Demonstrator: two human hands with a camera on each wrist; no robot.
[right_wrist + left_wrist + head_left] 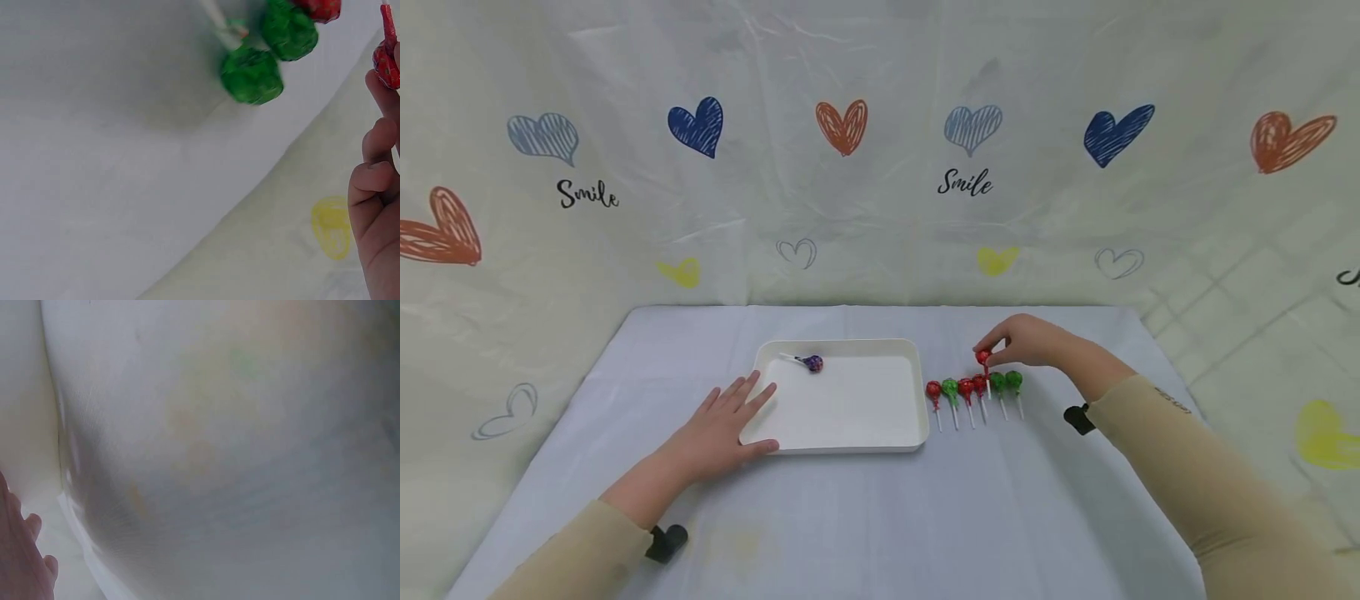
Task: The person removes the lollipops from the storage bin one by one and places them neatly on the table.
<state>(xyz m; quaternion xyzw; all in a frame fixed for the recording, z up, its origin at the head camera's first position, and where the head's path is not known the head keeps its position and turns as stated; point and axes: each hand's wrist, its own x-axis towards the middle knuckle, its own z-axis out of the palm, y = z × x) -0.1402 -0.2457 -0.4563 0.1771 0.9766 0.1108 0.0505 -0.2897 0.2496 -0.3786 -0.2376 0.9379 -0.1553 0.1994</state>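
Observation:
My right hand [1028,340] pinches a red-wrapped lollipop [982,357] by its head, stick pointing down, above a row of lollipops. The right wrist view shows the same red lollipop [386,67] at the fingertips. Below lie several lollipops side by side, among them a red lollipop [933,390] at the left end and a green lollipop [1014,380] at the right end. Spread fingers of my left hand [721,435] rest on the left rim of a white tray [850,450]. Inside the tray, near its back left, lies a purple lollipop [813,363].
A white cloth covers the table [865,525]. Behind it hangs a pale curtain [895,250] printed with hearts and words. In the right wrist view, green lollipops [252,76] lie near the hand.

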